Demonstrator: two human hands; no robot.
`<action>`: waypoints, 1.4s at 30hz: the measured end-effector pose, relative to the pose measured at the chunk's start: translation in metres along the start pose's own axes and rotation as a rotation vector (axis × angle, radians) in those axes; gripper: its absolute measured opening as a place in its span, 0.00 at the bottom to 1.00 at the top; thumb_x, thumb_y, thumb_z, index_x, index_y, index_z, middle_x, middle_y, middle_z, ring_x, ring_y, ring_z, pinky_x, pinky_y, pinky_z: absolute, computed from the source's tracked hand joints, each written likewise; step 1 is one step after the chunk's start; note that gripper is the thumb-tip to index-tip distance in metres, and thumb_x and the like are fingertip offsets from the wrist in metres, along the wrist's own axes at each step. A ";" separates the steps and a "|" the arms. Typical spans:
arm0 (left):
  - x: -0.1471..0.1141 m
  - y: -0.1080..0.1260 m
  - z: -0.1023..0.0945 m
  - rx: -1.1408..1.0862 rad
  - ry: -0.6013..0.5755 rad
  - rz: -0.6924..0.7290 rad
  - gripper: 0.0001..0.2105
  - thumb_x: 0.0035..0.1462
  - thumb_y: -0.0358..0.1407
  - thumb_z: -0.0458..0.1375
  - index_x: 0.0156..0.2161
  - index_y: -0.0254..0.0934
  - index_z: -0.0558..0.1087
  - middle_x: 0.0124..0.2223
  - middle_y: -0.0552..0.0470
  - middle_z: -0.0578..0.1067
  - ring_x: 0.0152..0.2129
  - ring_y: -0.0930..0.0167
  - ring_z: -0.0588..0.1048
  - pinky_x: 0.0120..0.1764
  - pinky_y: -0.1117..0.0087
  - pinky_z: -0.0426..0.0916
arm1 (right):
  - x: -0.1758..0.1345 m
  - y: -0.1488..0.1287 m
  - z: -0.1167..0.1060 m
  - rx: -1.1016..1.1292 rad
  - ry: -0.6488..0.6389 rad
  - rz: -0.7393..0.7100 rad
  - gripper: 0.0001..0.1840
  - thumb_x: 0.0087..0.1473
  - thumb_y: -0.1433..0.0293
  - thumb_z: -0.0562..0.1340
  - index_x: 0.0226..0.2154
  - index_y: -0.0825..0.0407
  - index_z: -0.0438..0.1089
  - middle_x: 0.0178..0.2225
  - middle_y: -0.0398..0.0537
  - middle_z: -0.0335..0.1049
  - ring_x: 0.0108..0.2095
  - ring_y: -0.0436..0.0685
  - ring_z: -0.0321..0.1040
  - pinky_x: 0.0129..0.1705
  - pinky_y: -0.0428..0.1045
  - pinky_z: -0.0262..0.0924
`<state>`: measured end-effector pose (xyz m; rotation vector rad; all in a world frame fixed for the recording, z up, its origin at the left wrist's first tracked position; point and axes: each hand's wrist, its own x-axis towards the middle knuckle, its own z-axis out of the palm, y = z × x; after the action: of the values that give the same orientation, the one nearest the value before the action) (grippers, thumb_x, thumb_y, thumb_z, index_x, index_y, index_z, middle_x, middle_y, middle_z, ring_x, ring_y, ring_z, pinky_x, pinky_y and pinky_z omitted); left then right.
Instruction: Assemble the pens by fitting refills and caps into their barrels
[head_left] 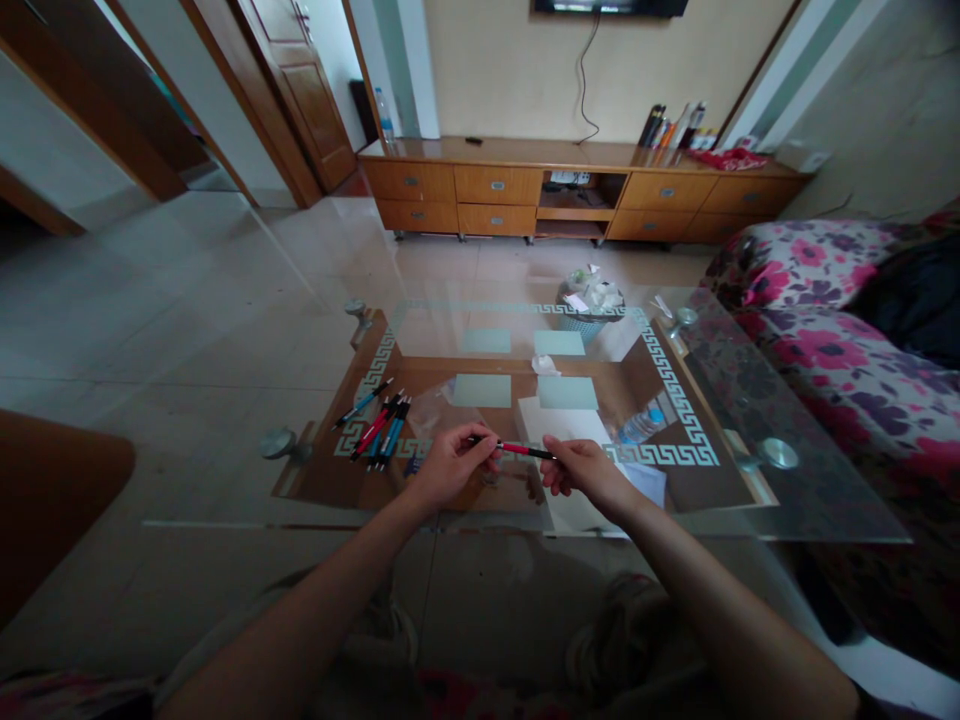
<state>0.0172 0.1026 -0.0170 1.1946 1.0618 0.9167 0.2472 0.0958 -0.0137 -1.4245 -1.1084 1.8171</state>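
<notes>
A red and black pen [517, 449] is held level above the near part of the glass table [810, 480]. My left hand [455, 462] pinches one end of it, and my right hand [581, 468] grips the other end between thumb and fingers. To the left of my left hand lies a loose pile of pens [382, 428], some red and some blue, all with black parts. A clear plastic bag [435, 408] is spread between that pile and my hands. White paper [570, 510] shows at the table's near side, partly behind my right hand.
A clear bottle with a blue cap [641, 427] appears below or on the glass at right. Crumpled tissue [546, 365] is near the middle. Beyond the table stands a full waste basket [590, 322]. A floral sofa [840, 340] lines the right; a wooden cabinet [495, 187] stands at the back.
</notes>
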 end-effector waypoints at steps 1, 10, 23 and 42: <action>0.000 0.000 0.000 -0.005 0.010 -0.004 0.16 0.56 0.47 0.61 0.37 0.33 0.73 0.31 0.49 0.78 0.25 0.72 0.76 0.31 0.70 0.71 | 0.000 0.000 0.000 -0.013 0.005 -0.032 0.28 0.53 0.46 0.62 0.25 0.57 0.72 0.21 0.50 0.72 0.19 0.48 0.66 0.20 0.44 0.53; -0.001 0.002 0.002 -0.044 0.020 -0.059 0.15 0.55 0.46 0.63 0.34 0.33 0.70 0.29 0.50 0.77 0.23 0.72 0.75 0.30 0.71 0.71 | 0.005 0.002 -0.002 -0.001 0.089 -0.134 0.23 0.51 0.51 0.66 0.39 0.53 0.72 0.29 0.48 0.74 0.24 0.51 0.69 0.23 0.44 0.57; -0.010 -0.008 0.000 0.167 -0.398 -0.159 0.18 0.63 0.46 0.52 0.50 0.35 0.70 0.30 0.52 0.76 0.25 0.72 0.74 0.29 0.73 0.67 | 0.001 -0.003 -0.002 -0.137 0.106 -0.249 0.17 0.46 0.61 0.70 0.37 0.54 0.76 0.25 0.44 0.72 0.25 0.49 0.64 0.28 0.46 0.58; -0.019 0.000 0.004 1.270 -0.174 0.482 0.14 0.69 0.40 0.45 0.42 0.38 0.72 0.39 0.48 0.72 0.35 0.69 0.73 0.39 0.68 0.67 | -0.006 0.002 0.001 -0.504 -0.051 -0.167 0.31 0.62 0.49 0.52 0.22 0.53 0.75 0.22 0.47 0.74 0.23 0.52 0.67 0.29 0.46 0.57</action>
<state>0.0159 0.0834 -0.0139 2.6054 1.2439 0.3836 0.2477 0.0897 -0.0130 -1.5017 -1.7448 1.5255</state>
